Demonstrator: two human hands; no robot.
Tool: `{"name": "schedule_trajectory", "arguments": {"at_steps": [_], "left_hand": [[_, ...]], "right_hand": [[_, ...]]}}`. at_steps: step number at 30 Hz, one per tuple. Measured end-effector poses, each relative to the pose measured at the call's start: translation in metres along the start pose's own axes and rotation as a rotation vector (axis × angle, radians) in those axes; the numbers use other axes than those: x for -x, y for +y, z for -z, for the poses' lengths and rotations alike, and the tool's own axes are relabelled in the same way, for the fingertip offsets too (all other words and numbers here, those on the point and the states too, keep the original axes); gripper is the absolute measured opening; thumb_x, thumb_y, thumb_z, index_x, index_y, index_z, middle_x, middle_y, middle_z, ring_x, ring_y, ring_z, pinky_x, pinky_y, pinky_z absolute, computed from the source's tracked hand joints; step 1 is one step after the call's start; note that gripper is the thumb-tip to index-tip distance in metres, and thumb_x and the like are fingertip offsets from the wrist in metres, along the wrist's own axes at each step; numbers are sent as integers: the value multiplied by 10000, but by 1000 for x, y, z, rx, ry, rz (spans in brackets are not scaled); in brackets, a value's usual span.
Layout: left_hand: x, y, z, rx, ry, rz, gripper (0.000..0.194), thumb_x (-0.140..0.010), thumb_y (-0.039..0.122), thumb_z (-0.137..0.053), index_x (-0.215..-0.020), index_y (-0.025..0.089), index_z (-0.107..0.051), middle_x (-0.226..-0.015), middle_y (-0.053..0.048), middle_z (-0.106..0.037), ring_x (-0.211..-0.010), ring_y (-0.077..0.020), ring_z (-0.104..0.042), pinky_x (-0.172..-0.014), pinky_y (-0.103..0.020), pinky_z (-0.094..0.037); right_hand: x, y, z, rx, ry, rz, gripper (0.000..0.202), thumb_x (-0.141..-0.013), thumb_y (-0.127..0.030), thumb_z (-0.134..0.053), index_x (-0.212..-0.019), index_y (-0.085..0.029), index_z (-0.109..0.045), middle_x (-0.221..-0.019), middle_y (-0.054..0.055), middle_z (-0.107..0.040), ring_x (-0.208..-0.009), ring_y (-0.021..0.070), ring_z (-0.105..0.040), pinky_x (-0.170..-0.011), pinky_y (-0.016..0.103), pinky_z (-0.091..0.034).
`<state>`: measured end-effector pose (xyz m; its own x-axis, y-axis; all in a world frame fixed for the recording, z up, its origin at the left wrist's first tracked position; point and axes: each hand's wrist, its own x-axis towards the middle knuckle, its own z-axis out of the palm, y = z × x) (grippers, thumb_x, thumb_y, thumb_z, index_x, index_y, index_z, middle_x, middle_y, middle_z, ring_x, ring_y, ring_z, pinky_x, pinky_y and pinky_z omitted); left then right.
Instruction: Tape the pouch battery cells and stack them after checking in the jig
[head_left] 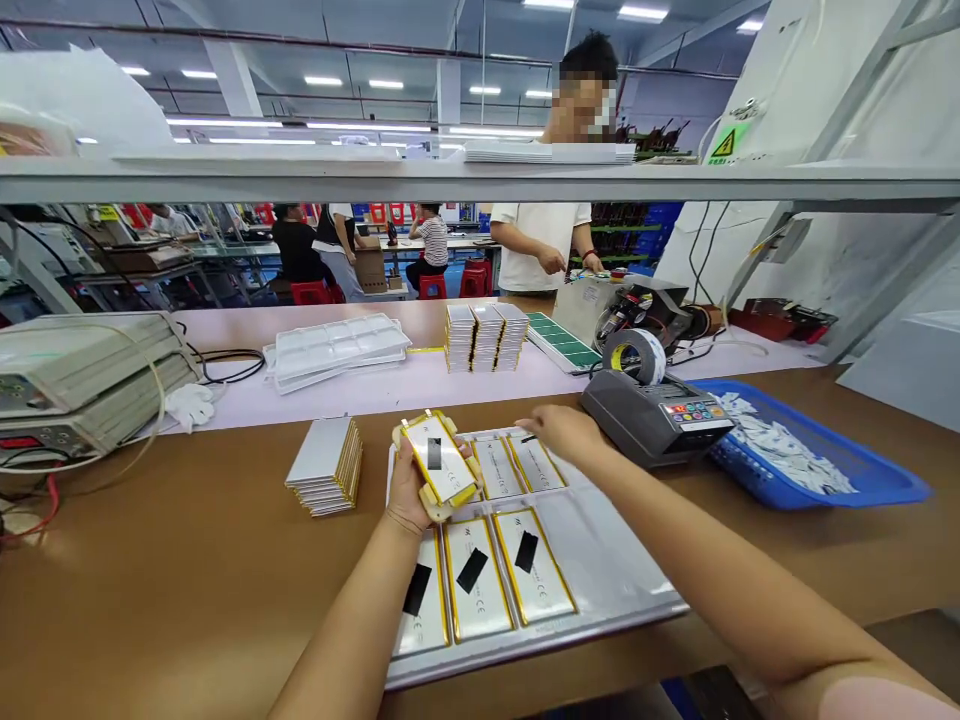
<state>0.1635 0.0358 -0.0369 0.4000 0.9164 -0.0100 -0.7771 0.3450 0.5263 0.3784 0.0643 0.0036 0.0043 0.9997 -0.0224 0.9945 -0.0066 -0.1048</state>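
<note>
My left hand [406,492] is closed around a flat white pouch battery cell [451,472] with yellow edges, lying in a cream-coloured holder [441,511]. A black patch of tape sticks to its face. My right hand [568,432] pinches a small dark strip [528,437], seemingly black tape, above the tray's far edge. Beneath both hands lies a white tray [600,540] with several similar cells in two rows. The front-row cells, such as the middle one [480,605], carry black tape; the back row is partly hidden by my left hand.
Left of the tray stands a stack of cells [322,465]; more stacks [486,340] are farther back. A grey tape dispenser [652,415] and a blue basket [847,485] of white scraps stand right. White trays [337,350] lie behind. A shelf [375,188] crosses above; a person [544,245] works opposite.
</note>
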Motion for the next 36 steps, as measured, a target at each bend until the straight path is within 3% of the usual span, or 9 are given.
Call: {"name": "schedule_trajectory", "arguments": {"at_steps": [3,5,11,17,20,23,28,32,36], "left_hand": [[-1,6,-1,28,61,-48,598,-716,604,-386,-1026,112,-525,-888,-139,-617,-820,-274,-586,-726,-457,-454],[-2,10,2,51,107,-52,611,-694,623,-402,-1010,118,-537,-857,-128,-621,-800,-271,-589,-719,-452,-459],[-1,13,9,46,251,-49,571,-667,598,-474,-987,132,-548,-811,-105,-616,-734,-259,-596,-669,-438,-469],[4,17,12,35,292,-43,539,-640,587,-520,-950,147,-551,-783,-85,-601,-699,-225,-590,-670,-402,-463],[8,21,15,33,332,-21,527,-628,578,-542,-930,146,-551,-790,-86,-599,-699,-223,-587,-672,-392,-459],[9,21,19,56,312,-30,529,-622,592,-537,-906,146,-553,-764,-80,-595,-680,-210,-583,-670,-376,-457],[8,16,26,98,277,-9,564,-614,614,-526,-930,147,-548,-768,-82,-601,-693,-220,-588,-696,-393,-449],[9,14,25,133,190,16,596,-628,621,-503,-974,138,-541,-794,-102,-614,-709,-235,-593,-723,-434,-436],[10,13,25,136,129,67,647,-622,640,-486,-1028,138,-531,-859,-123,-626,-749,-256,-597,-709,-424,-444]], "right_hand": [[-8,39,-4,144,-53,-37,240,-809,-315,-384,-882,-176,-566,-923,98,-618,-831,206,-566,-606,261,-367],[-9,48,-12,166,-55,-7,207,-797,-240,-402,-919,-167,-552,-914,103,-621,-838,203,-567,-630,262,-370],[-2,26,-37,187,8,109,262,-787,-111,-347,-971,-142,-532,-919,132,-607,-896,237,-545,-713,316,-361],[-18,39,-49,94,-67,84,227,-806,-287,-399,-809,-151,-581,-789,92,-627,-719,182,-581,-578,243,-376],[-26,48,-62,-151,-199,80,384,-838,-400,-313,-689,-148,-561,-651,39,-601,-536,109,-526,-475,194,-338],[-28,45,-70,-463,-271,37,282,-781,-373,-440,-647,-138,-521,-630,26,-564,-526,92,-470,-467,188,-314],[-24,23,-35,-666,-352,-52,95,-713,-220,-500,-666,-138,-495,-561,-12,-487,-479,69,-405,-461,186,-300],[-23,-23,-3,-879,-247,164,158,-721,-291,-482,-710,-135,-498,-538,-30,-451,-465,66,-374,-457,195,-292],[-20,-86,-5,-956,-334,311,157,-715,-243,-479,-803,-128,-541,-628,2,-542,-548,92,-460,-510,205,-345]]}}
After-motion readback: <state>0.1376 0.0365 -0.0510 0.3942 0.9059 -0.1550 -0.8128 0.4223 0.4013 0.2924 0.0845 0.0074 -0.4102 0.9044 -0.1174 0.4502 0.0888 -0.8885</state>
